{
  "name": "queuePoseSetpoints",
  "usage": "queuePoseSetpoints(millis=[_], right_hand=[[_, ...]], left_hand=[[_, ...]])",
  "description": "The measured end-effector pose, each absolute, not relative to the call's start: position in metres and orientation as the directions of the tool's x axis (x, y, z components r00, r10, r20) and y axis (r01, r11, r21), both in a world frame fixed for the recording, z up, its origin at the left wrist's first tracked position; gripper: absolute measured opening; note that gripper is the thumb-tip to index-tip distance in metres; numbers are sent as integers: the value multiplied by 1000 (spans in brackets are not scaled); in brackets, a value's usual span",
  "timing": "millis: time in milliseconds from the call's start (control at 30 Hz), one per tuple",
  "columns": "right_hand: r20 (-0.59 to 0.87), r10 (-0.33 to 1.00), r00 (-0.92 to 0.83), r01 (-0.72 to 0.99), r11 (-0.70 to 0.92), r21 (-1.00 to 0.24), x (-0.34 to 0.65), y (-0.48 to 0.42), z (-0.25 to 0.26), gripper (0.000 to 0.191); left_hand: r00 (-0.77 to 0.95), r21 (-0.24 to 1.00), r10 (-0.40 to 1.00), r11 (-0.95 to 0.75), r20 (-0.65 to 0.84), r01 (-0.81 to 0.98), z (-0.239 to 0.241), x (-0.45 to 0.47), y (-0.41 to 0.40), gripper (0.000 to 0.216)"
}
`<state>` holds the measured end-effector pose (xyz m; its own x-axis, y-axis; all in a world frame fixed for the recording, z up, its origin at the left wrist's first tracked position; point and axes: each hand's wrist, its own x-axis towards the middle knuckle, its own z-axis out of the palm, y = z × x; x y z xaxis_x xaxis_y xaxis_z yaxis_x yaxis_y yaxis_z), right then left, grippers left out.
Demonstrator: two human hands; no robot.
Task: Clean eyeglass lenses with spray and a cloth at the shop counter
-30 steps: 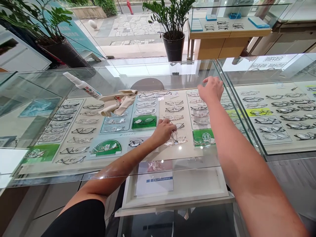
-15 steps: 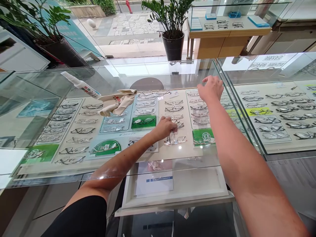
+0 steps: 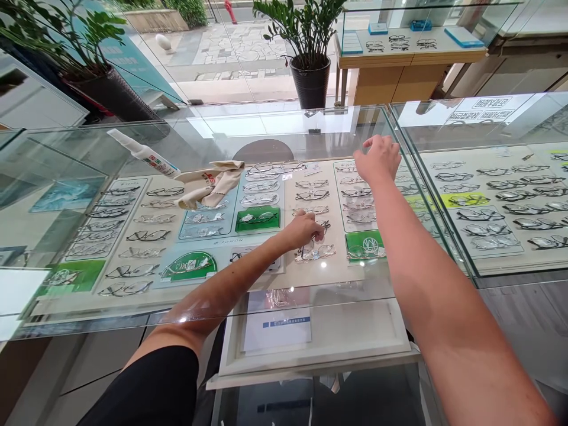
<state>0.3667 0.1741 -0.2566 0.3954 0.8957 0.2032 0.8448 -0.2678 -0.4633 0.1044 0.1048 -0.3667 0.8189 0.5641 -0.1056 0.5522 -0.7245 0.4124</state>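
1. Glass display case [image 3: 390,291] with a see-through top pane; below it, pale trays [image 3: 337,273] filled with rows of spectacles.
2. Left hand [image 3: 305,228] under the pane, near the middle of the case floor, fingers pinched shut on dark-framed glasses [image 3: 323,225].
3. Clear-framed glasses [image 3: 317,252] just beside that hand, toward the near edge.
4. Right hand [image 3: 379,158] on top of the pane, toward the far right corner, fingers curled; grip impossible to tell.
5. Green cards [image 3: 364,242] with a white emblem among the frames; lettering too small to read.
6. Spray bottle [image 3: 144,154] lying on the pane toward the far left corner, red-and-green label illegible.
7. Beige cloth [image 3: 208,183] with red print just beside the bottle's tip, wording unreadable.
8. Pulled-out drawer [image 3: 355,332] at the near edge, carrying a white sheet [image 3: 277,334] with a blue strip of tiny writing, not legible.
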Motion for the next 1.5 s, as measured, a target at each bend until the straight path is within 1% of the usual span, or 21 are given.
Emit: queuePoseSetpoints(millis=[67,233,400,600,833,967,1100,1200,1500], right_hand=[[211,894,396,843,-263,-469,366,174,-256,28],[236,884,404,837,-252,-486,366,175,-259,28],[249,884,397,843,-243,-480,368,177,-262,28],[251,889,384,853,-238,-464,369,178,-264,30],[237,891,388,846,-242,-475,367,174,-259,29],[229,889,396,843,-254,-474,367,175,-260,29],[253,887,386,846,-231,-481,369,177,-262,32],[244,888,391,844,-240,-480,369,177,-262,32],[233,890,392,843,-246,-478,368,176,-260,29]], left_hand=[[819,400,566,-730,-99,553,-366,106,101,35],[837,344,543,-774,-69,531,-364,104,89,19],[835,336,544,-774,-82,537,-366,97,83,23],[815,361,577,-752,-42,551,-367,93,84,30],[770,251,638,-740,-32,624,-373,95,83,29],[738,216,675,-718,-18,662,-374,97,83,28],[719,227,695,-698,-19,679,-371,97,84,31],[723,243,690,-699,-19,673,-369,98,83,31],[707,276,705,-669,-57,690,-373,103,82,24]])
